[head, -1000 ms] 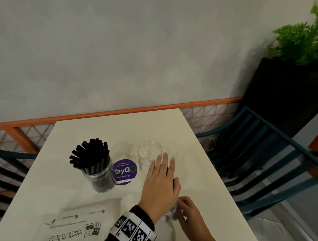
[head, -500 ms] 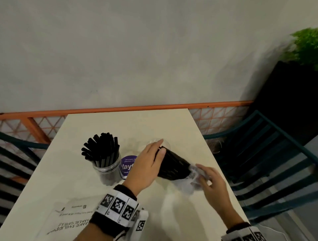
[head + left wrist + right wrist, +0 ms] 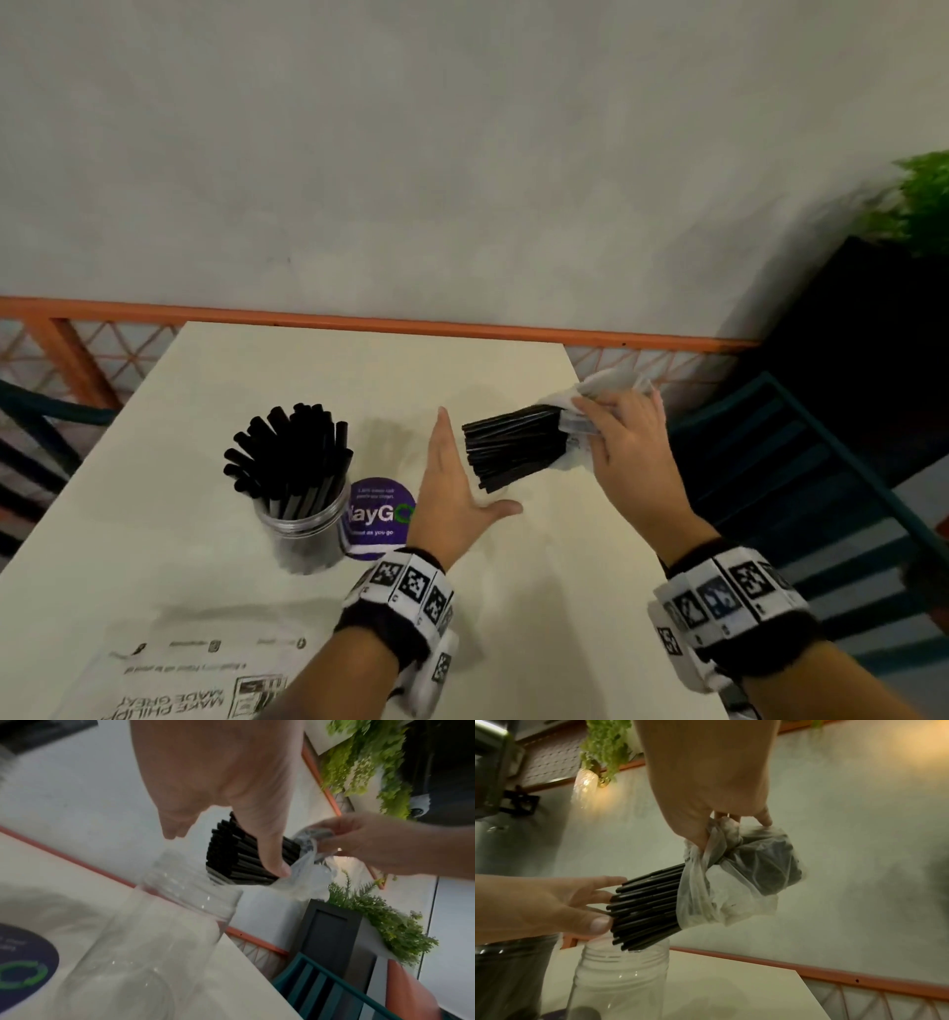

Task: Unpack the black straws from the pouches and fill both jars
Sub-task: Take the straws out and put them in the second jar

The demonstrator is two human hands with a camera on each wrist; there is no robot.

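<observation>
A bundle of black straws (image 3: 513, 444) sticks halfway out of a clear plastic pouch (image 3: 611, 383), held in the air and tilted down to the left. My right hand (image 3: 611, 426) grips the bunched pouch (image 3: 731, 892) at its closed end. Straight-fingered, my left hand (image 3: 457, 473) stands with its palm against the straws' free ends (image 3: 649, 902) and its thumb under them. The empty clear jar (image 3: 621, 973) stands just below those ends; the head view hides it behind my left hand. A second jar (image 3: 303, 519) to the left is packed with upright black straws.
A purple round sticker (image 3: 380, 514) lies on the cream table (image 3: 308, 370) between the jars. A printed white bag (image 3: 169, 673) lies at the front left. A teal chair (image 3: 801, 462) and a dark planter (image 3: 873, 308) stand off the table's right edge.
My right hand lifted the pouch off the table and carried it up and to the right. My left hand left the top of the bundle and now stands flat against the straw ends.
</observation>
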